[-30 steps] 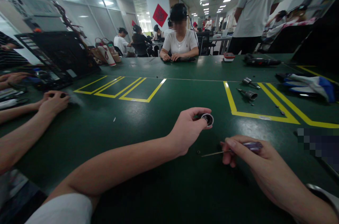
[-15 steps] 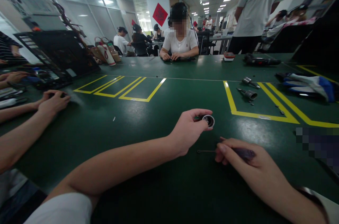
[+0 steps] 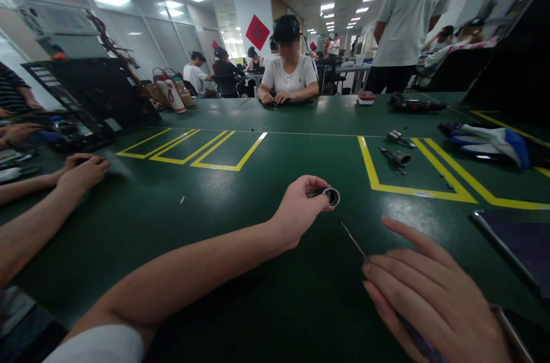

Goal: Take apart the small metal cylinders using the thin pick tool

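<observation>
My left hand [image 3: 303, 205] is closed around a small round metal part [image 3: 332, 197], hollow like a cup, whose open end faces me. Its thumb and fingers pinch the rim, and the back of the part is hidden by them. To the right and nearer me, my right hand [image 3: 429, 288] grips a screwdriver [image 3: 354, 241] with a thin shaft. The shaft points up and left, its tip below the metal part and apart from it. Most of the handle lies hidden under the palm, while one finger is stretched out.
Two metal parts with stems [image 3: 396, 156] and several small bits lie inside a yellow-taped area [image 3: 423, 193]. Blue and white gloves [image 3: 494, 142] and a dark flat device [image 3: 511, 248] are at right. Another person's hands [image 3: 86, 170] work at left; a person sits opposite [image 3: 289, 74].
My right hand has turned palm down and moved nearer me, swinging the screwdriver's shaft from level to slanting up-left. A finger has stretched out. My left hand keeps its hold.
</observation>
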Available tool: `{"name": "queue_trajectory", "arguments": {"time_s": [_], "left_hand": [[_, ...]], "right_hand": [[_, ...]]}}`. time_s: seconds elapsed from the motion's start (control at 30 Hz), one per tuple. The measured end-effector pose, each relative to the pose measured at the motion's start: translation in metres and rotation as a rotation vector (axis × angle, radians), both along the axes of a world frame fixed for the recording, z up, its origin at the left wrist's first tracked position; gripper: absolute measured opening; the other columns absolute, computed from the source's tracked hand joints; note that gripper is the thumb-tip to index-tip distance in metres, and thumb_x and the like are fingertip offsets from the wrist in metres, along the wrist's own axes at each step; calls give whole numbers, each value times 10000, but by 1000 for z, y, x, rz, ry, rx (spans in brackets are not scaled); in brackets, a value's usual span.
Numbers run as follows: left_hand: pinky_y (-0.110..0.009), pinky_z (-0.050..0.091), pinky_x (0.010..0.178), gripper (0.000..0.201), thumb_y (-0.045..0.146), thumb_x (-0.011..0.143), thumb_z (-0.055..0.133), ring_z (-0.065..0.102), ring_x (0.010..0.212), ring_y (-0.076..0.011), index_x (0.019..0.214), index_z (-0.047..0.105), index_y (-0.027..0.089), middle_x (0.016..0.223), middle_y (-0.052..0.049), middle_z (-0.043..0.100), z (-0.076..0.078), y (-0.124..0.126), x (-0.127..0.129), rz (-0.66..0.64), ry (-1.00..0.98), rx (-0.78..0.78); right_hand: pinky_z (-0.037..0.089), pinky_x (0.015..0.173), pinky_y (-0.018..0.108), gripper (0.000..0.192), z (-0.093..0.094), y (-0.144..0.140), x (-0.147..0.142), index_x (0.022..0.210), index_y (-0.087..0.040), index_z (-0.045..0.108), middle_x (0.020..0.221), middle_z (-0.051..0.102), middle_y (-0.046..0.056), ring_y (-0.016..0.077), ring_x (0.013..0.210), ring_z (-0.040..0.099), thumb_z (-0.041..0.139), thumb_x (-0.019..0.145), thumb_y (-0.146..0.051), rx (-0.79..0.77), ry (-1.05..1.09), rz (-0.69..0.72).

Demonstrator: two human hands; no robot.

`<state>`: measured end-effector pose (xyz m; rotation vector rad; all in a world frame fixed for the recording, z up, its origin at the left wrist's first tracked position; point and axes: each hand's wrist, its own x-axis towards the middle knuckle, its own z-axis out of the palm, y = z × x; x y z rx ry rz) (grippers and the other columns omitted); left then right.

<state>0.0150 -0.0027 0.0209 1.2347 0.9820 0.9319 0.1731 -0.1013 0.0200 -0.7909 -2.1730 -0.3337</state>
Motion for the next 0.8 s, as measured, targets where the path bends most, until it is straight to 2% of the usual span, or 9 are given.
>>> {"name": "queue_trajectory", "arguments": {"time_s": [0.13,0.33,0.63,0.8], "left_hand": [[-343,504,803,234,42,683,607,611,818,-143,902,569,116,928,-63,609,1,-2,-1,-38,20,-18],[-299,489,770,252,65,646,661,613,767,-122,883,591,117,854,-31,622,5,-12,2,-139,-43,-52],[-282,479,744,245,41,637,652,617,739,-117,867,615,117,835,-28,647,11,-23,5,-147,-56,-54],[-290,499,730,217,47,648,640,634,715,-123,853,616,114,805,-30,659,10,-24,4,-143,-65,-44]], "right_hand": [[466,942,383,159,8,1,3,754,-169,623,634,686,-12,112,571,635,551,747,-28,0,98,-7],[485,915,394,163,6,1,3,801,-171,639,655,702,0,128,603,651,544,764,-44,34,124,-24],[462,958,364,133,9,4,8,830,-168,626,688,713,-6,119,614,653,559,772,-69,40,46,7],[426,997,360,121,7,3,7,816,-154,630,686,703,3,121,639,652,571,765,-62,29,76,10]]}}
